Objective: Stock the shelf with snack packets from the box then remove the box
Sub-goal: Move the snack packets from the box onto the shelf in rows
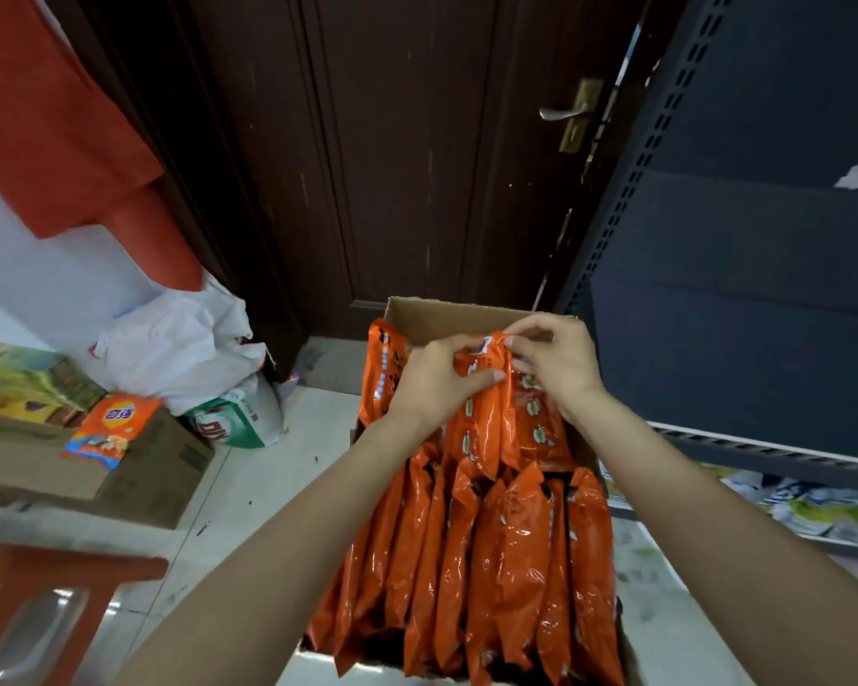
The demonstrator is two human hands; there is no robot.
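An open cardboard box (447,314) stands on the floor below me, packed with several upright orange snack packets (506,561). My left hand (437,383) grips the top of a bunch of orange packets (481,418) at the far end of the box. My right hand (556,358) pinches the top edge of the same bunch from the right. The dark metal shelf (744,289) rises to the right of the box, its upper boards bare; bagged goods (813,507) lie on its lowest level.
A dark wooden door (392,165) with a handle (563,113) stands behind the box. To the left are white plastic bags (179,349), a closed carton (135,467) with a colourful packet (110,428) on it, and a red stool (45,596).
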